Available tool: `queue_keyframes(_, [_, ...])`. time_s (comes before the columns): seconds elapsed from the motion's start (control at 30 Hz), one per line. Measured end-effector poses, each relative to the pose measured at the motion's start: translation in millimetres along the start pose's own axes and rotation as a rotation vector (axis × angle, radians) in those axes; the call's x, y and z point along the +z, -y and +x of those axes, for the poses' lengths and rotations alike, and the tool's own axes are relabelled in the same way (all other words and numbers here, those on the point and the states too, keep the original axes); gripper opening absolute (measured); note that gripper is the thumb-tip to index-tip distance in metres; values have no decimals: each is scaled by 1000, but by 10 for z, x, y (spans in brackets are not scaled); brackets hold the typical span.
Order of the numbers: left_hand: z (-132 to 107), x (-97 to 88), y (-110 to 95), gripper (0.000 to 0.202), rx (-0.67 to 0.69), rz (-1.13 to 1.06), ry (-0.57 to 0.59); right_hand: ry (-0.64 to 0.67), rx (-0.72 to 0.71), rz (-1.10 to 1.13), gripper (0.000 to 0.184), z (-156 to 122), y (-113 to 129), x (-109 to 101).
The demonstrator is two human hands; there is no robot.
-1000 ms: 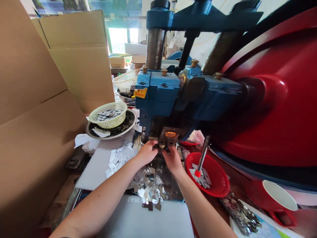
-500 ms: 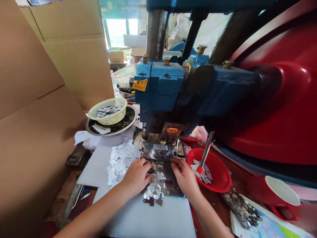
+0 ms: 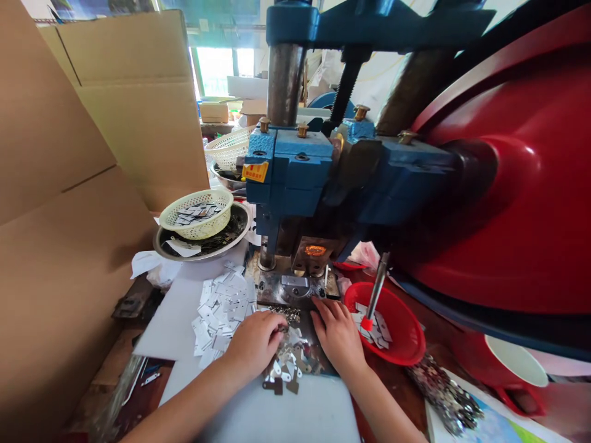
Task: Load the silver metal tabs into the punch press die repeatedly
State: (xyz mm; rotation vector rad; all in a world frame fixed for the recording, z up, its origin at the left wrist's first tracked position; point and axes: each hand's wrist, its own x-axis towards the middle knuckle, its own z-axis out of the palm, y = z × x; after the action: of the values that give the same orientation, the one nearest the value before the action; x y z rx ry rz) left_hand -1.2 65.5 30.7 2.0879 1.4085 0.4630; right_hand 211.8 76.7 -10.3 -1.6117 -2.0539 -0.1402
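My left hand (image 3: pixel 258 341) is closed at the front edge of a blue press (image 3: pixel 295 166), thumb and fingers pinched together. A small dark bit shows at its fingertips, too little to make out. Under and beside it lies a heap of small shiny metal plates (image 3: pixel 289 366). My right hand (image 3: pixel 337 329) lies with fingers stretched out, its fingertips by the front edge of the steel die (image 3: pixel 277 294). A flat, light metal piece (image 3: pixel 295 281) rests on that die, below the raised upper tool (image 3: pixel 316 253).
White rectangular plates (image 3: pixel 219 311) are spread at left. Behind them a cream basket (image 3: pixel 196 231) of plates sits in a metal bowl (image 3: pixel 231 243). At right stand a red bowl (image 3: pixel 406 335) with a metal rod, and a red mug (image 3: pixel 517 369). Cardboard (image 3: pixel 133 111) walls the left side.
My left hand's fingers have drawn together from a looser curl. My right hand's fingers have straightened towards the die. The whole view has shifted slightly.
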Motion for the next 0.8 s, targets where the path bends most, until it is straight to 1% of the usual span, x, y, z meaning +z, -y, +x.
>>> queue_keyframes(0.1, [-23, -20, -13, 27, 15, -56, -35, -12, 1, 14, 23, -18, -24, 0])
queue_keyframes(0.17, [-23, -48, -21, 25, 9, -126, -51, 2, -16, 18, 20, -17, -26, -8])
queue_keyframes(0.23, [-8, -83, -22, 23, -25, -212, -73, 2, -19, 43, 17, 14, -9, -17])
queue_keyframes(0.3, [26, -121, -12, 27, -69, -284, -109, -41, 3, 121, 17, 98, 32, -24])
queue_keyframes(0.37, [74, -157, 2, 30, -96, -336, -149, -110, 30, 212, 17, 242, 97, -29])
queue_keyframes(0.4, [101, -173, 7, 28, -107, -360, -164, -135, 35, 236, 17, 329, 136, -30])
queue_keyframes(0.47, [159, -200, 11, 21, -132, -415, -176, -148, 40, 208, 16, 505, 218, -29])
queue_keyframes(0.57, [246, -233, 5, 15, -163, -502, -190, -102, 50, 86, 19, 672, 315, -31])
queue_keyframes(0.63, [305, -250, 2, 14, -173, -529, -209, -81, 27, 42, 20, 685, 341, -45])
queue_keyframes(0.8, [476, -288, 0, 14, -152, -505, -252, -75, -113, 14, 21, 551, 311, -111])
